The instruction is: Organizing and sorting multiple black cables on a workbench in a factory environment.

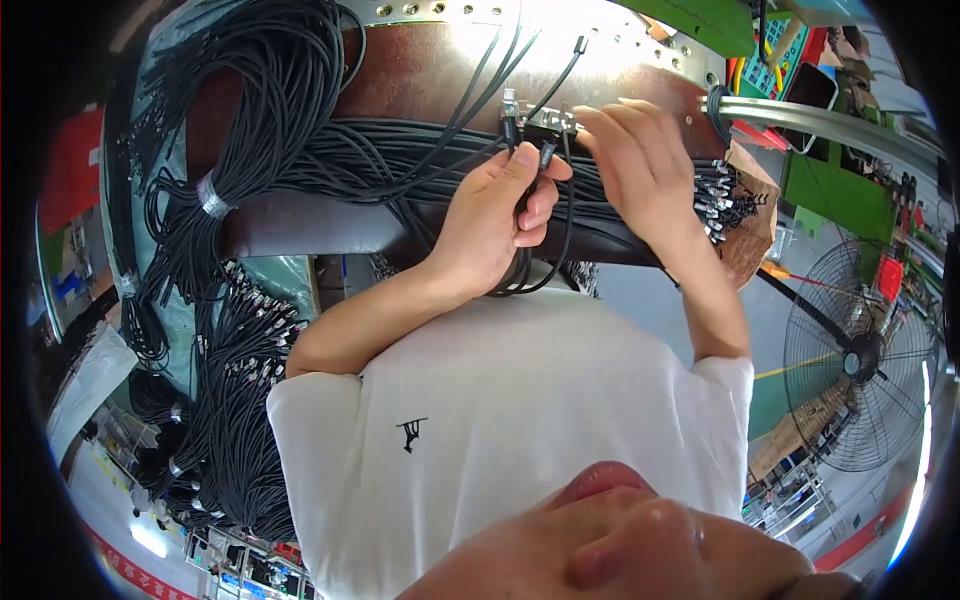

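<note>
My left hand (495, 205) is closed around black cables, thumb on top. From its grip rises a cable plug (511, 118) with a bright metal tip, and a second black plug (546, 156) shows beside the thumb. Just beyond them is a small metal fixture (552, 118) on the bench. My right hand (645, 165) is at the fixture's right side, its fingers bent and slightly apart. Its thumb is mostly hidden, and I see nothing held in it. One loose cable end (580, 46) points away past the fixture.
A thick bundle of black cables (370, 160) runs across the brown bench (420, 60). A tied coil of cables (270, 80) lies at the left, with more bundles (240, 420) below. Plug ends (712, 195) gather by brown paper (750, 225) at right. A fan (858, 362) stands farther right.
</note>
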`<state>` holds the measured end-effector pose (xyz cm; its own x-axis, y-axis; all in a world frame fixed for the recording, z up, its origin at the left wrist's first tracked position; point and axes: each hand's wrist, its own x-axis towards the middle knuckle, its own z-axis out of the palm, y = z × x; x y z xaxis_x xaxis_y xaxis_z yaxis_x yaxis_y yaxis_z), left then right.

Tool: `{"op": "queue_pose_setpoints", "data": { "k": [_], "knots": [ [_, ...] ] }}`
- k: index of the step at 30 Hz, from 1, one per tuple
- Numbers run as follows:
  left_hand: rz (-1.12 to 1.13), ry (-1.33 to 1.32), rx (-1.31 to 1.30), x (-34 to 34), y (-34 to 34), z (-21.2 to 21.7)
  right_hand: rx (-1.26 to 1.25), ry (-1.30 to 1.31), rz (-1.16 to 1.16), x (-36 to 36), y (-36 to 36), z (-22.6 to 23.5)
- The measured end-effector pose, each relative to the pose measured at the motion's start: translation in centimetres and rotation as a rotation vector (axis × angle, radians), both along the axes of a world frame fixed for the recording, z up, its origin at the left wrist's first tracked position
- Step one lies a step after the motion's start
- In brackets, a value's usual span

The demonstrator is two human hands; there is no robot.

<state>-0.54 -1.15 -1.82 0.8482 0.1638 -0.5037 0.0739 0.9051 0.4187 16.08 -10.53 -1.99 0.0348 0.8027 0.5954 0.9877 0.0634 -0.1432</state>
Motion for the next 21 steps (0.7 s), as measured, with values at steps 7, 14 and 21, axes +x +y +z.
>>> {"op": "queue_pose_setpoints", "data": {
  "k": [7, 14, 21],
  "knots": [
    [-0.139, -0.01, 0.666, -0.3, -0.2, 1.4, 0.004, 0.418, -0.175, -0.4, -1.5, -1.6],
    [-0.176, -0.084, 0.273, 0.5, 0.2, 0.6, -0.219, 0.348, -0.22, -0.9, -0.6, -1.8],
    [-0.31, -0.145, 0.163, 1.4, 0.7, 0.8, -0.066, 0.015, 0.024, 0.2, -0.8, 2.3]
  ]
}}
